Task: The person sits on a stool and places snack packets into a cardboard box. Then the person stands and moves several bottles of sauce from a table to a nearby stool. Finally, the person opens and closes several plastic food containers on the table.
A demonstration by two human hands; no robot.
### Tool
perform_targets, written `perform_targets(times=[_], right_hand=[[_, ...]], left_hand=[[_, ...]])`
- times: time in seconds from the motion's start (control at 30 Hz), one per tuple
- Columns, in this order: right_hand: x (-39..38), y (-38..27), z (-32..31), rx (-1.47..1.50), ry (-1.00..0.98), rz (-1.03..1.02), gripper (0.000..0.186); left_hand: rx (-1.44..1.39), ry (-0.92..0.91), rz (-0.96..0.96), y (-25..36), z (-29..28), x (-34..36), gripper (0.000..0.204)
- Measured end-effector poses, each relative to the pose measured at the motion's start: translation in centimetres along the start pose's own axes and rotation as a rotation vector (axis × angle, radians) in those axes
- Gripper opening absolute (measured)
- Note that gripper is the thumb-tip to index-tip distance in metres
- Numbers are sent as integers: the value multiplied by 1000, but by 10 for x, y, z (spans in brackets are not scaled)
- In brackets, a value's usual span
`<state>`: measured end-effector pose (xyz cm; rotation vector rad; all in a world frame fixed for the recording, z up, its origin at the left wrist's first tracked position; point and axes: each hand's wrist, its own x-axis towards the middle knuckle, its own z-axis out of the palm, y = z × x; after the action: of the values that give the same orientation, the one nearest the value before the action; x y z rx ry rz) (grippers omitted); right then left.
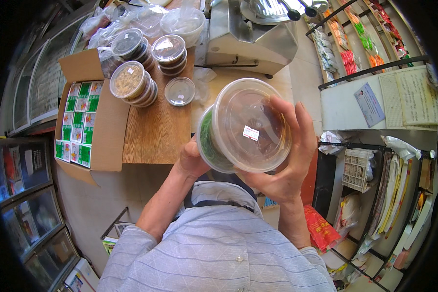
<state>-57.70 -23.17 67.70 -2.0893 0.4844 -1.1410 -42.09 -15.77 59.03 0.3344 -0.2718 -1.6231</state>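
My right hand [292,165] grips a lidded clear tub of brown food [248,117], with a small white label on its lid, near the centre of the head view. Just behind it at the left, my left hand [192,158] holds a second tub, containing something green [207,143], mostly covered by the front one. The two tubs overlap in front of my chest. Beyond them on the wooden table [155,141] stand stacks of lidded food containers [129,80] and a separate lidded round container [179,90].
An open cardboard box [109,141] of small green-and-white packs lies at the table's left. A steel machine [253,46] and plastic bags [97,22] occupy the back. Glass-fronted cases [24,170] line the left; loaded shelving [374,194] and hanging packets [348,53] line the right.
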Motion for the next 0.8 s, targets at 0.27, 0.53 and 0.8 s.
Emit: perform_targets(times=[0.27,0.53,0.8], right_hand=[[4,3,-12,97,111,230,94],[9,24,-31,217,263,416,81],[3,24,-30,220,209,370,72]], left_hand=[[4,-27,25,0,18,7,107],[139,16,-30,9,46,11,92],[157,44,26,4,35,13,90]])
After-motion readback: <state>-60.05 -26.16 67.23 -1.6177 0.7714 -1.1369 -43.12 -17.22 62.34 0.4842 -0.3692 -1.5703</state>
